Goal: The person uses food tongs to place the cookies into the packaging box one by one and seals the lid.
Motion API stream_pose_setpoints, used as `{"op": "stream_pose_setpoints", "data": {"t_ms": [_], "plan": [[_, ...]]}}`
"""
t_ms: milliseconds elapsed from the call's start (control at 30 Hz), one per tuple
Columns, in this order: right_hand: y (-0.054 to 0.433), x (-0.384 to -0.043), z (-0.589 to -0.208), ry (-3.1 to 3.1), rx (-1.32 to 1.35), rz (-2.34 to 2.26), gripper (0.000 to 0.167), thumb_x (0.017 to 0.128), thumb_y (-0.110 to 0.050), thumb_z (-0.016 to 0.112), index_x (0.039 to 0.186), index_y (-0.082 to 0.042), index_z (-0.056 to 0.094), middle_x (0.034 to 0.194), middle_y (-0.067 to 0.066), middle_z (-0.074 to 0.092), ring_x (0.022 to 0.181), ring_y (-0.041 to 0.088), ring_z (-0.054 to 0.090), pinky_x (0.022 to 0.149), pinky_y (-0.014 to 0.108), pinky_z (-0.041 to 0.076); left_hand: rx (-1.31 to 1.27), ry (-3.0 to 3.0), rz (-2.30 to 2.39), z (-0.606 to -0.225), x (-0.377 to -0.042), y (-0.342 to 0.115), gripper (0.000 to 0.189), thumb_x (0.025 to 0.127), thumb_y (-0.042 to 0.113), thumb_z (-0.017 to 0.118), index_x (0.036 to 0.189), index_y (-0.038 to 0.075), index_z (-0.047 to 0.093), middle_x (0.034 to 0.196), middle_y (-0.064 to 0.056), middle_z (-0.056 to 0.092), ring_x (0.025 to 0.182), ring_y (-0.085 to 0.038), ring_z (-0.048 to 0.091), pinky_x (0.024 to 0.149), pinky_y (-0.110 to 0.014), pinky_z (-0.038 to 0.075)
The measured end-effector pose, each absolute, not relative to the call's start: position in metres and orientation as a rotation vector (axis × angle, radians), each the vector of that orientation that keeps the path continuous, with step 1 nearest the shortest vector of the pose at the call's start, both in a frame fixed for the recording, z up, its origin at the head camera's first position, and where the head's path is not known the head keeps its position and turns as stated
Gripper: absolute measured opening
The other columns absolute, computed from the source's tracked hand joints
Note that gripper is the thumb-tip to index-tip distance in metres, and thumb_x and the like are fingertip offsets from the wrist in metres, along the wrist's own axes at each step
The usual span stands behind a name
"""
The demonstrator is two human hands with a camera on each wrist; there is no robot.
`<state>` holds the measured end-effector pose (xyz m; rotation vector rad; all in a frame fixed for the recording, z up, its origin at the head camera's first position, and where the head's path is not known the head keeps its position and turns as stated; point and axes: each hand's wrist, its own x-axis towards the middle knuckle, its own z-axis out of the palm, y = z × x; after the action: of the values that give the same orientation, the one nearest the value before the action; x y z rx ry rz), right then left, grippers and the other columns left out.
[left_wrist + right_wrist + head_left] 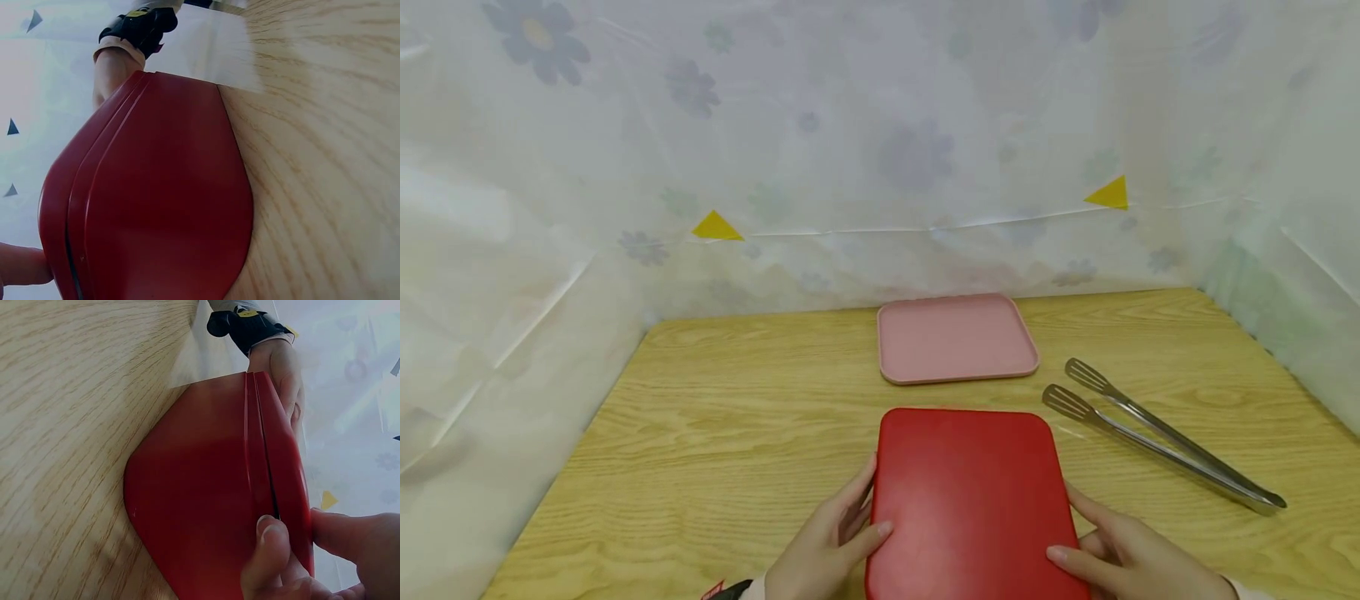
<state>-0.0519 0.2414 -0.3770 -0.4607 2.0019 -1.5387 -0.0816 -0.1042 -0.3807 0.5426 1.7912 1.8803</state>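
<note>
A red lidded box [970, 500] with rounded corners stands at the front of the table. Its smooth lid faces up, and a thin dark seam below the lid shows along the side in both wrist views. My left hand [823, 542] holds the box's left edge, thumb on top of the lid and fingers down the side. On the opposite edge my right hand [1138, 554] pinches the lid, its thumb on top and its fingertips [272, 540] at the seam. Whatever lies inside the box is hidden.
A shallow pink tray [955, 337] lies behind the box at the table's back edge. Long metal tongs [1172, 442] with slotted ends lie spread to the right. Pale flowered sheeting [887, 125] with yellow triangles encloses the wooden table [715, 417] at the back and sides.
</note>
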Motion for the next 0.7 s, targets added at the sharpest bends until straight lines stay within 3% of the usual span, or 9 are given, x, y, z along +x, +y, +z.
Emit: {"op": "stream_pose_setpoints", "data": {"t_ms": [433, 700], "plan": [[0.2435, -0.0539, -0.3795, 1.923, -0.447, -1.570, 0.081, 0.102, -0.011, 0.048, 0.144, 0.014, -0.017, 0.085, 0.007, 0.071, 0.063, 0.008, 0.062, 0.051, 0.020, 0.047, 0.504, 1.739, 1.895, -0.3838, -0.0822, -0.1045, 0.079, 0.096, 0.013, 0.060, 0.153, -0.002, 0.007, 0.161, -0.018, 0.004, 0.147, -0.035, 0.005, 0.109, -0.013, 0.027], [0.2429, -0.0532, -0.3859, 1.979, -0.602, -1.602, 0.075, 0.101, -0.001, 0.045, 0.143, 0.017, -0.014, 0.074, 0.006, 0.068, 0.049, 0.026, 0.048, 0.040, 0.027, 0.037, 0.517, 1.709, 1.923, -0.3852, -0.0818, -0.1040, 0.081, 0.096, 0.011, 0.059, 0.152, -0.006, 0.003, 0.160, -0.021, 0.002, 0.147, -0.036, 0.003, 0.107, -0.011, 0.028]]}}
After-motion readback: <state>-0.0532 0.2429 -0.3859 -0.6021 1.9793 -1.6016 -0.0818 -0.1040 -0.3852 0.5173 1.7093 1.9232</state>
